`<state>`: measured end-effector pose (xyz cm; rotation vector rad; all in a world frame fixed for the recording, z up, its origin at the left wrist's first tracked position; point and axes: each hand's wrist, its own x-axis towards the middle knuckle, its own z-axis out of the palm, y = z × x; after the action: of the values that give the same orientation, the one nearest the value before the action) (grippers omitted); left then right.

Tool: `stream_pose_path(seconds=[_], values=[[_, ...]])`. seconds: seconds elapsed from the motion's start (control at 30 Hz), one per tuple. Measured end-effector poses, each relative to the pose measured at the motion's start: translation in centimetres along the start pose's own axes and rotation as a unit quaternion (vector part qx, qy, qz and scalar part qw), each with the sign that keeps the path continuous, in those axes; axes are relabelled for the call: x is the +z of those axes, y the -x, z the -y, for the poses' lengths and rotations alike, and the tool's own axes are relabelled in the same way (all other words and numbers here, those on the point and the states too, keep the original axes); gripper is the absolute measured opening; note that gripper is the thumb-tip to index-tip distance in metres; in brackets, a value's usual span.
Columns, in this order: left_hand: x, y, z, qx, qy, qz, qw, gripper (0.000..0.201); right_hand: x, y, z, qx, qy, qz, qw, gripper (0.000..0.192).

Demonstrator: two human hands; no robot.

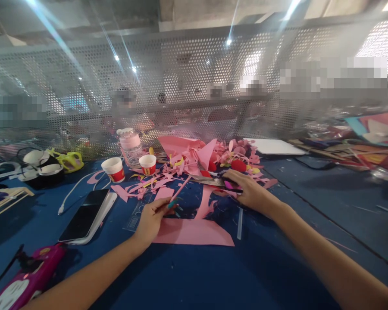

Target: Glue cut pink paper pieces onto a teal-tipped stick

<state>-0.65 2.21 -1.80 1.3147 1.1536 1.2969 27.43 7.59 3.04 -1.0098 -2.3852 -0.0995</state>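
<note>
Left hand [151, 218] pinches a thin pink stick [178, 191] over limp pink paper [194, 231]; right hand [245, 189] closes on scissors [213, 181] mid-counter; take handles.

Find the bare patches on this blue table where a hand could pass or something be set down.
Free: the blue table right of the right hand, and the near strip below the pink paper sheet. Crowded: the pink paper scrap pile by the two paper cups, and the black phone at left.

Blue table [278, 267] bears pink paper [194, 232], phone [84, 215], cups [114, 169]
</note>
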Motion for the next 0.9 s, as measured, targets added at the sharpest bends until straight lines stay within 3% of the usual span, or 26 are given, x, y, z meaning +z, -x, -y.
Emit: stream_pose_path(seconds=[0.27,0.5,0.9], values=[[-1.2,-0.7,0.4,0.119,-0.138,-0.036,0.983,0.020,0.2,0.3,-0.5,0.022,0.005,0.033,0.999,0.030],[-2.3,-1.7,1.2,0.203,-0.205,-0.034,0.957,0.029,0.3,0.5,-1.1,0.020,0.023,0.034,0.999,0.035],[-2.5,-2.2,1.6,0.194,-0.197,-0.025,0.961,0.030,0.2,0.6,-1.3,0.013,0.076,0.031,0.997,0.034]])
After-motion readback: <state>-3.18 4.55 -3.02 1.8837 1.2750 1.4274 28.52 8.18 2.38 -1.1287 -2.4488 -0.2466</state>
